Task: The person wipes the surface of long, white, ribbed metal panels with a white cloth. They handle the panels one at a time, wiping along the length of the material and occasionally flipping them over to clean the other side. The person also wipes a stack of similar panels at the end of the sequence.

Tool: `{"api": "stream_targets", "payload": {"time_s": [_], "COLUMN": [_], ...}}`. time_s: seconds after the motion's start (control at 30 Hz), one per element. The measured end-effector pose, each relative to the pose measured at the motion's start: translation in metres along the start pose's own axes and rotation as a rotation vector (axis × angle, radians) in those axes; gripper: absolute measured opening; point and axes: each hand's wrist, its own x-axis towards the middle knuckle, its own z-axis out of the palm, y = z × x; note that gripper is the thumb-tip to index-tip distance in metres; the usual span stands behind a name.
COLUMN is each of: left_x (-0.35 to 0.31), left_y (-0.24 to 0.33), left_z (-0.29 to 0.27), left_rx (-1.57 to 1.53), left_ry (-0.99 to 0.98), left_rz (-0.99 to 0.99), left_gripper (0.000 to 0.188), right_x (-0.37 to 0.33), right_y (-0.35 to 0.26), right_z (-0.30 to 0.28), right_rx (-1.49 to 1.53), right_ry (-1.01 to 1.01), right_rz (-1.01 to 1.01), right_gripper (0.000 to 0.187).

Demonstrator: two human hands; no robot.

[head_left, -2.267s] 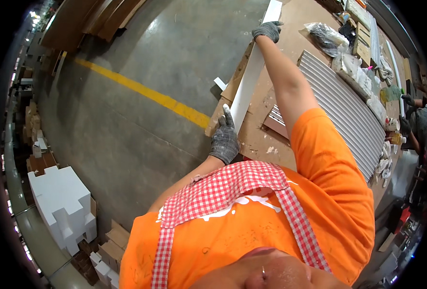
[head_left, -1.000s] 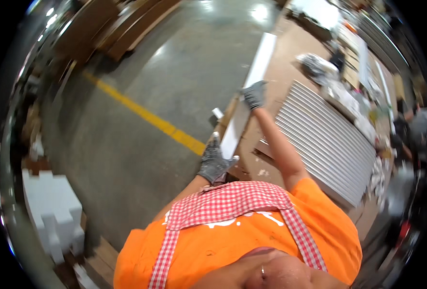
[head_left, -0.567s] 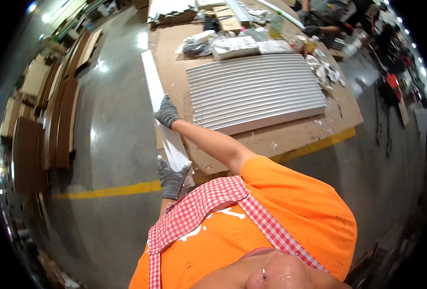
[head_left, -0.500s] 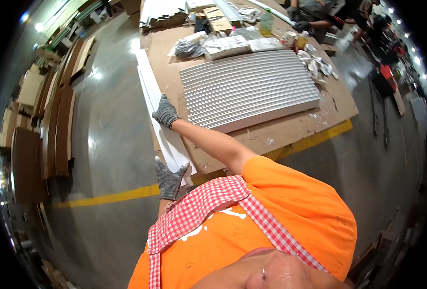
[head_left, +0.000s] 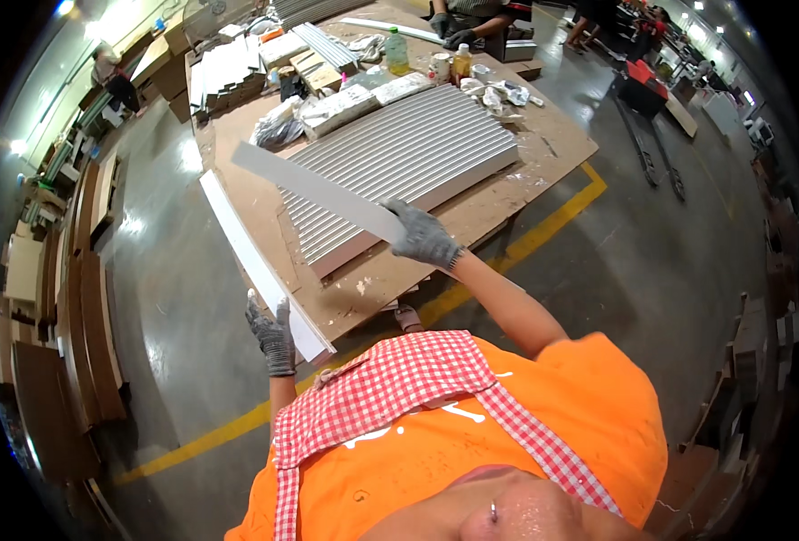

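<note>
My right hand, in a grey knit glove, is closed on the near end of a flat white strip. This strip is held slanting over a stack of silver ridged pieces, its far end pointing to the upper left. Along the table's left edge lies another long white strip. Beside the near part of that strip is my left hand, also gloved, with thumb and fingers apart. Its fingertips are at the strip's outer edge; whether they press on it is hard to see.
The brown board-topped table carries white wrapped blocks, a green bottle, a yellow bottle and crumpled rags. Across the table a co-worker's gloved hands are visible. A pallet jack stands right; brown boards line the left.
My right hand has lifted a white strip off the left edge and carried it right, over the ridged stack. My left hand has shifted slightly left and up. The whole view has turned.
</note>
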Motion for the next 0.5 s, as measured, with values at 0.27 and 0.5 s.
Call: {"api": "stream_targets", "payload": {"time_s": [0.27, 0.5], "left_x": [0.012, 0.020], "left_y": [0.032, 0.038], "left_z": [0.021, 0.079], "left_rx": [-0.747, -0.819], "left_ry": [-0.140, -0.127], "left_rz": [-0.198, -0.421], "left_gripper": [0.039, 0.048], "right_x": [-0.127, -0.149], "right_y": [0.050, 0.072], "right_z": [-0.038, -0.075], "right_rx": [0.052, 0.225], "right_ry": [-0.170, -0.366], "right_rz": [0.144, 0.296], "right_gripper": [0.079, 0.086]}}
